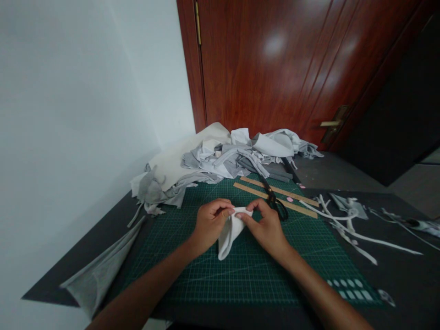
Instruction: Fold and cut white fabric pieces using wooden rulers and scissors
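The white cloth scrap [229, 233] is pinched at its top edge by left hand [208, 224] and right hand [266, 228], grips clamped; judged soft, light, limp.

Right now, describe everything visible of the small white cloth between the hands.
The white cloth is a small, soft-looking piece of plain fabric, folded over on itself into a narrow flap with a rounded end. Its top edge is pinched by the fingers of the left hand and the right hand, one at each end. From there it droops toward the person, above the green cutting mat. Whether its lower end touches the mat cannot be told.
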Action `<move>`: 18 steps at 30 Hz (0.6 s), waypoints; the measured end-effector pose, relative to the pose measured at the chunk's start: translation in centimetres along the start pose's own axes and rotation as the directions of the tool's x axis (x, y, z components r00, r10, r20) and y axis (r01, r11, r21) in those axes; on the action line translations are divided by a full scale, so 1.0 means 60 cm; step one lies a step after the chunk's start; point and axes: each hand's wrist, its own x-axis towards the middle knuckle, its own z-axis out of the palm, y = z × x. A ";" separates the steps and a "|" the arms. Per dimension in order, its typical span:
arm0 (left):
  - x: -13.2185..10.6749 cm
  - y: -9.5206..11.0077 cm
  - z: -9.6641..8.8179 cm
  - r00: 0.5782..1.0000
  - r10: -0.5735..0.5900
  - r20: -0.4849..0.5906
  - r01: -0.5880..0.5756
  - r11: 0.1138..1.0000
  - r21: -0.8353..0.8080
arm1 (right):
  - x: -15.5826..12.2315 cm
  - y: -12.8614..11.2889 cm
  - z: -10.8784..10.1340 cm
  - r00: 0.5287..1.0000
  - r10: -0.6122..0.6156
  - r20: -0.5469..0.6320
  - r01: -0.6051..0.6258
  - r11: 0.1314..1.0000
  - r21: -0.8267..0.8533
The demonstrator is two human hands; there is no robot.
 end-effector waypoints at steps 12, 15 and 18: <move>-0.015 0.005 0.015 0.969 0.109 0.222 -0.114 0.993 0.009 | 0.007 -0.007 -0.027 0.851 -0.376 0.366 0.482 0.837 -0.259; -0.018 0.006 0.019 0.966 0.102 0.239 -0.105 0.994 -0.001 | 0.007 0.004 -0.026 0.833 -0.385 0.397 0.508 0.818 -0.272; -0.018 0.006 0.019 0.966 0.103 0.239 -0.102 0.995 -0.015 | 0.009 0.009 -0.026 0.810 -0.394 0.434 0.539 0.793 -0.285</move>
